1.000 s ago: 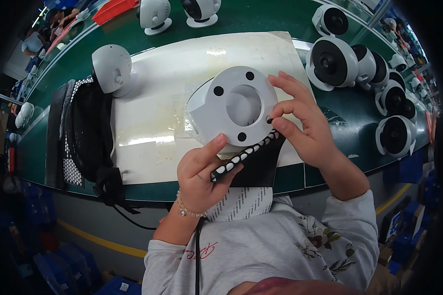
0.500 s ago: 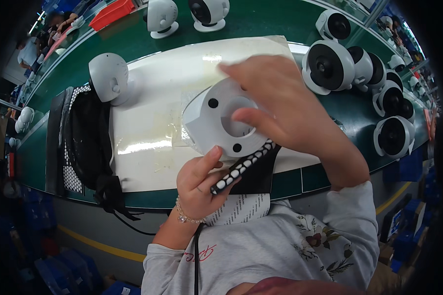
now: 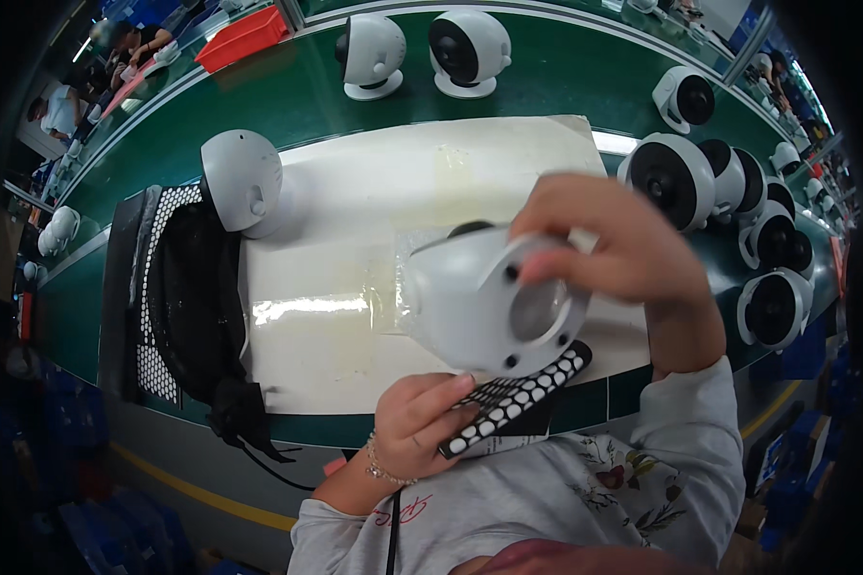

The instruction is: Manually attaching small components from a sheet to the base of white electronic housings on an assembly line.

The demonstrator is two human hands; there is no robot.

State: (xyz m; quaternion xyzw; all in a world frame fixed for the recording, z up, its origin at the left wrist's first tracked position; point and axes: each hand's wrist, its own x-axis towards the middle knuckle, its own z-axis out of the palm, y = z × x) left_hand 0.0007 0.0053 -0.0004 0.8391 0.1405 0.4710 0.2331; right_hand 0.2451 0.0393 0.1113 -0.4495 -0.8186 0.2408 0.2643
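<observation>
Head view shows me my right hand (image 3: 609, 249) wrapped over the white round housing (image 3: 484, 302), tilting its underside up for a look, while my left hand (image 3: 417, 422) below it pinches a black dotted strip (image 3: 518, 398).

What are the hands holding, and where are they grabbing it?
The right hand grips the white round device over its flat base. The left hand holds a black sheet of white dots by its lower end, under the device.
</observation>
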